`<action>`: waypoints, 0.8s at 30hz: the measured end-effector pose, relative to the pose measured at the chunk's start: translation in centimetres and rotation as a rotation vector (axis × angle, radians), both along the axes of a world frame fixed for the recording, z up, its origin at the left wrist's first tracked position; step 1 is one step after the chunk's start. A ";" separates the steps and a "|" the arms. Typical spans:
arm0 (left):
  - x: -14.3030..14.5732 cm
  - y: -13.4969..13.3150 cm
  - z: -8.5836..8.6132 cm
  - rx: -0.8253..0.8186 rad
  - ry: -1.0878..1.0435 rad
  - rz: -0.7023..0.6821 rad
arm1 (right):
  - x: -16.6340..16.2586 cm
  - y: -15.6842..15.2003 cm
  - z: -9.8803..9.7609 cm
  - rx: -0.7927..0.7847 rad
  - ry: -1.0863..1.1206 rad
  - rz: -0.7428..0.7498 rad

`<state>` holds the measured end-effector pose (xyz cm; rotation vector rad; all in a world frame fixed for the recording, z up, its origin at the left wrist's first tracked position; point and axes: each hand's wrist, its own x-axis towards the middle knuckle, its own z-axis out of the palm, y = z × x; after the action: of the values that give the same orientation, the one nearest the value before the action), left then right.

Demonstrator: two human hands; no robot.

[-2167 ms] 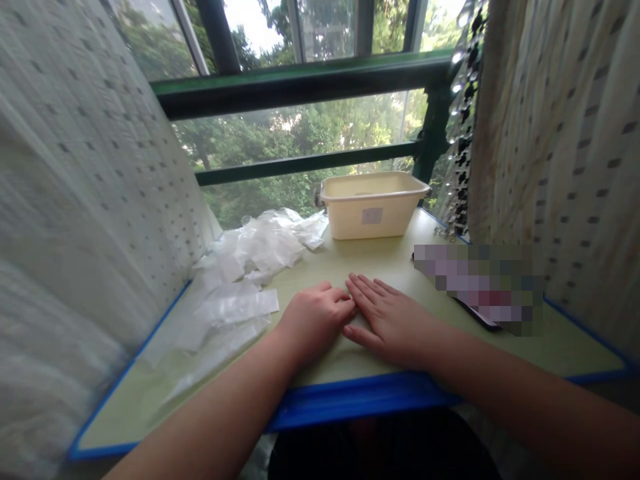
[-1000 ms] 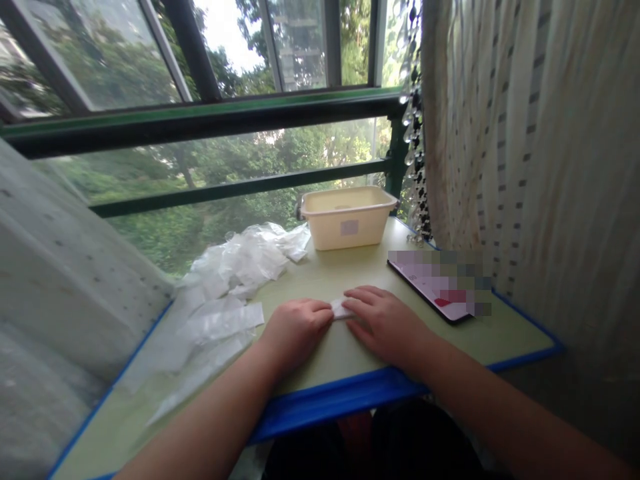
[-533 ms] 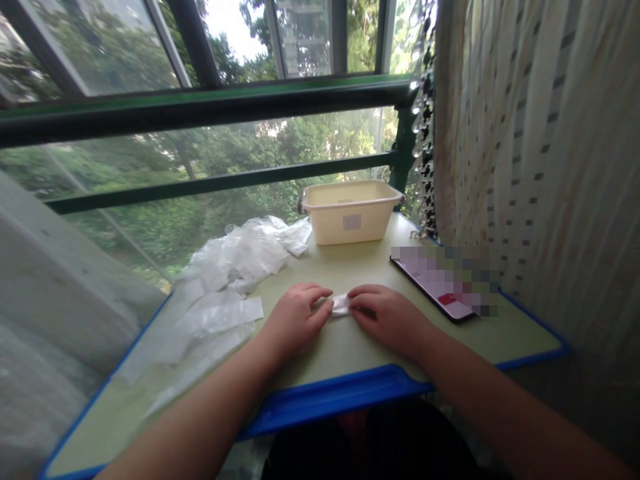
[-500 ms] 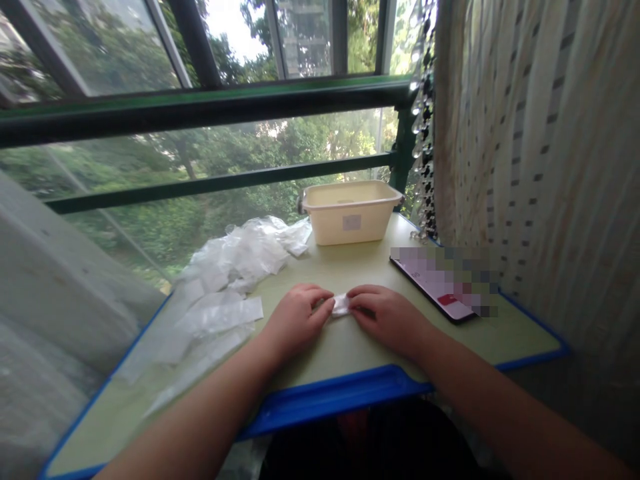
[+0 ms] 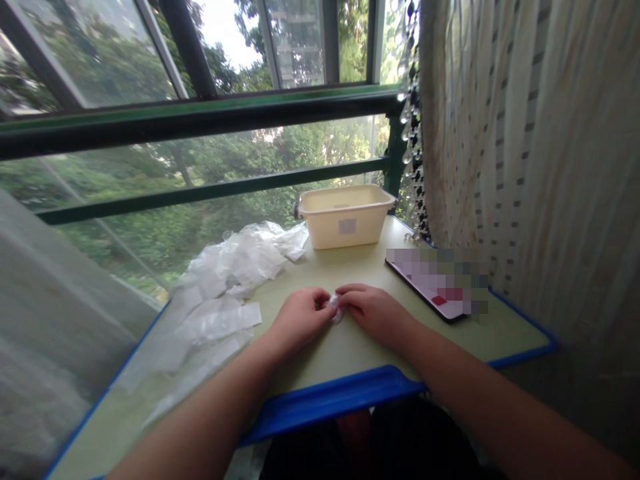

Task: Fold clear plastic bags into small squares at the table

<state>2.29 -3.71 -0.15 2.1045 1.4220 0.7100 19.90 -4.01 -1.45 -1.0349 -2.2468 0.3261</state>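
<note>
Between my hands, just above or on the table, is a small crumpled piece of clear whitish plastic, like a folded plastic bag. My left hand pinches its left side between thumb and fingers. From the other side my right hand closes its fingertips on the upper right edge. The fingers cover part of the bag. To the left lies a loose heap of clear plastic bags, some flat and overlapping toward the near left edge.
A cream plastic bin with a small label stands at the back of the table, which has a blue rim. A phone, partly pixelated, lies to the right. A patterned curtain hangs on the right, and a dark railing runs behind.
My hands have come closer together, and the plastic bag between them looks narrower and more bunched. The whole view has shifted slightly.
</note>
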 end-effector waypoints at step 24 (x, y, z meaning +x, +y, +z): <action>-2.5 2.6 0.6 -0.157 -0.842 0.147 | -3.7 3.8 2.3 -0.544 0.507 0.089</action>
<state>-0.25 -1.16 0.42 1.3135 1.0900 1.2926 16.24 -0.23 0.80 -0.9699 -1.7737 1.1487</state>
